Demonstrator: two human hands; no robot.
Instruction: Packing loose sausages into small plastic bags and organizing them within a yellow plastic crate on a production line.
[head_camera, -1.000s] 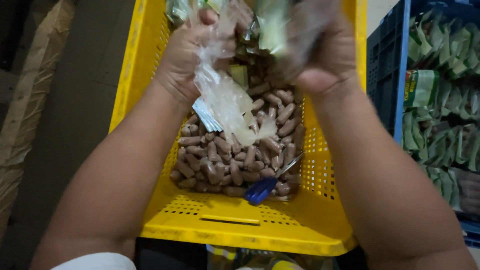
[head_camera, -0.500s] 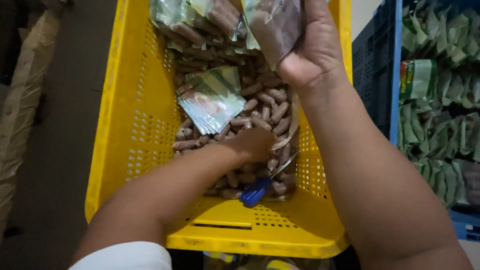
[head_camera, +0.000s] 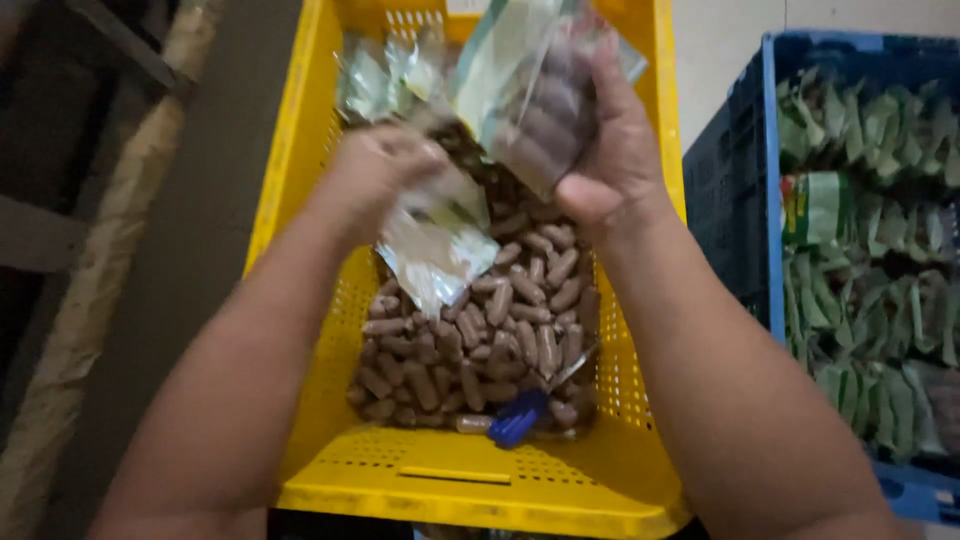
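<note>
right hand (head_camera: 610, 170) grips a clear plastic pouch of brown capsules (head_camera: 540, 110); blurred left hand (head_camera: 375, 175) pinches an empty clear pouch (head_camera: 435, 245) above the yellow perforated plastic crate (head_camera: 300, 200).

- Blue crate (head_camera: 765, 180) at right, just beside the yellow one; stacked full of green and white packets (head_camera: 870, 250), standing on edge in rows
- Small blue scoop (head_camera: 518, 418) lying at the near edge of the brown pile; partly buried
- Pale wall (head_camera: 720, 50) behind, between the two crates
- Dark grey floor (head_camera: 190, 230) at left
- Tan rolled sacking (head_camera: 95, 300) running aslant along the floor; dark wooden frame (head_camera: 40, 240) beyond, at far left
</note>
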